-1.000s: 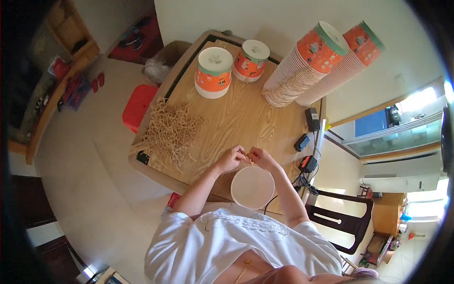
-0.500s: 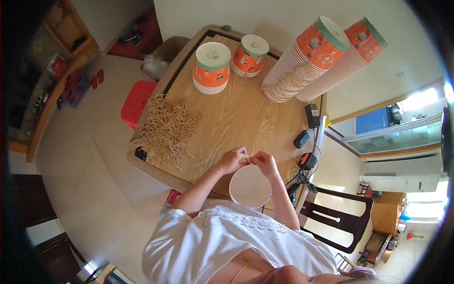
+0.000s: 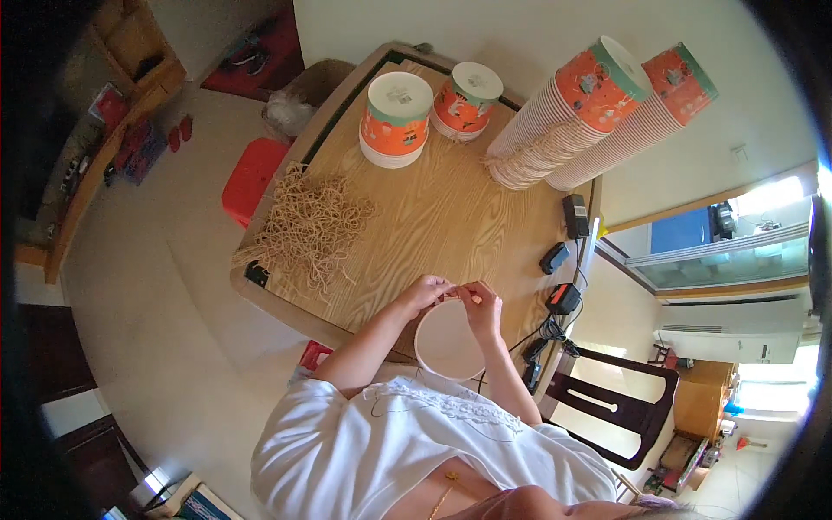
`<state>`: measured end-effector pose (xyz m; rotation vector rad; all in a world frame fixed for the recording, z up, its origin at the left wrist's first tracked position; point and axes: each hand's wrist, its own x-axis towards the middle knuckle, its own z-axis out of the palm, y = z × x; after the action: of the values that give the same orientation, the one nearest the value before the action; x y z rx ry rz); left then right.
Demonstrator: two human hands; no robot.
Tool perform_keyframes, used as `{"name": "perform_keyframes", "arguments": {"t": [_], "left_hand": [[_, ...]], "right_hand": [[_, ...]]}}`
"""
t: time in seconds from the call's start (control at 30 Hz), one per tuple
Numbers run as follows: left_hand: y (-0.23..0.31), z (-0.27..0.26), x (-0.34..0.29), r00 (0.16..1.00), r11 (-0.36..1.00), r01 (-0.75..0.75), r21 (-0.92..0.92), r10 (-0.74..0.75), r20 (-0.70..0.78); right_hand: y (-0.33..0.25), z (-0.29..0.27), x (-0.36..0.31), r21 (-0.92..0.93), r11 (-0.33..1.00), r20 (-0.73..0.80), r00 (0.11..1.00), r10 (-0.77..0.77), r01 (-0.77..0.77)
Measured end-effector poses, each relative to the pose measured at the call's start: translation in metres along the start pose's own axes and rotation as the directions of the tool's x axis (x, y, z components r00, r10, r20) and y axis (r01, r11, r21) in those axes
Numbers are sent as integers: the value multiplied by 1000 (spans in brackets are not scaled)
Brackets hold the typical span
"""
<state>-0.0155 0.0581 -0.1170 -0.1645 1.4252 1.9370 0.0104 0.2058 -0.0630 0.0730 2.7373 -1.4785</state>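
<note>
A round paper bucket stands at the near table edge, close to my body, its pale inside facing up. At its far rim my left hand and my right hand meet, fingertips pinched together. My right fingers overlap the rim and grip it. Whatever sits between my left fingertips is too small to make out. Beyond my left hand lies a loose heap of tan paper cords. Two short stacks of orange-and-green paper buckets, a left one and a right one, stand upside down farther back.
Two tall leaning stacks of the same buckets, a near one with cords along it and a far one, rise at the back right. Black adapters and cables line the right table edge. A dark chair and red stool flank the table.
The bucket has shifted slightly left, and its rim is more covered by my right hand. My fingertips remain together at the far rim. The view has tilted a little.
</note>
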Motion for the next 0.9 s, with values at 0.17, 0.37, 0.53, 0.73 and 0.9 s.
{"name": "perform_keyframes", "arguments": {"t": [0.17,0.37,0.53,0.73,0.9], "left_hand": [[4,2,-1,994,979,81,-185,-93,-56],[12,0,-7,995,986,66,-154,-77,-68],[5,-3,-1,993,1000,-16,21,19,-116],[0,-5,0,981,973,-137,185,159,-109],[2,-8,-1,988,998,-64,13,65,-142]], "right_hand": [[-6,5,-9,-221,959,-77,977,-201,180],[-20,-3,-19,-376,893,21,966,-257,246],[-14,-11,-5,-239,948,54,978,-204,211],[1,-15,27,-79,995,307,951,-27,53],[3,-12,29,-66,997,263,963,56,-40]]}}
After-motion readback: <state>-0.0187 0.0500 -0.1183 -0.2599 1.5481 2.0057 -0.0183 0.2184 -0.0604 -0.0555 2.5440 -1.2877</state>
